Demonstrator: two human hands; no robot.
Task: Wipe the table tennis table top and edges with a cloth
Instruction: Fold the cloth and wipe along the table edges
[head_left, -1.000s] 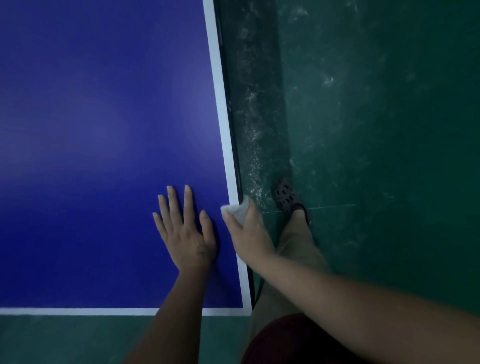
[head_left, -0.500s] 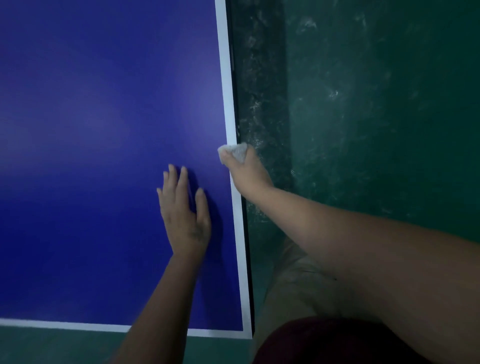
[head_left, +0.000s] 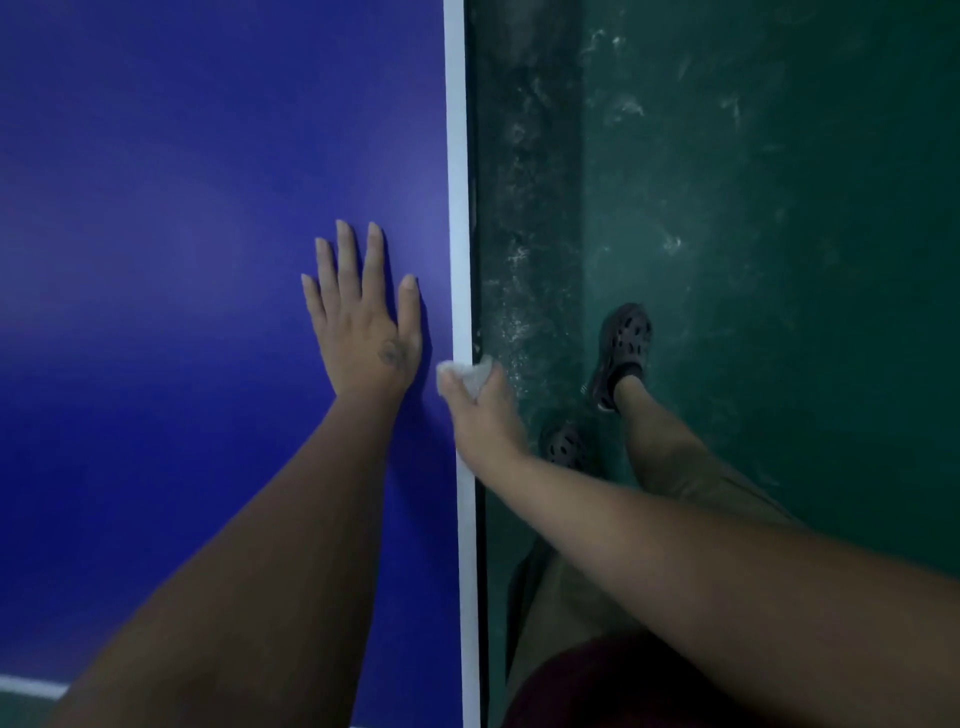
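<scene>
The blue table tennis table (head_left: 197, 218) fills the left half of the head view, with a white line (head_left: 457, 156) along its right edge. My left hand (head_left: 363, 322) lies flat on the blue top, fingers straight and spread, just left of the white line. My right hand (head_left: 480, 415) grips a small white cloth (head_left: 470, 375) and holds it against the table's right edge, thumb on top of the white line and fingers curled down over the side.
Right of the table lies a dark green scuffed floor (head_left: 753, 208). My legs and dark perforated clogs (head_left: 623, 348) stand on it close to the table's side. The table's near white end line (head_left: 31, 686) shows at the bottom left.
My right hand with the cloth slid forward along the table's edge, then came back toward me. My left hand shifted slightly on the top. My feet have come into view beside the table.
</scene>
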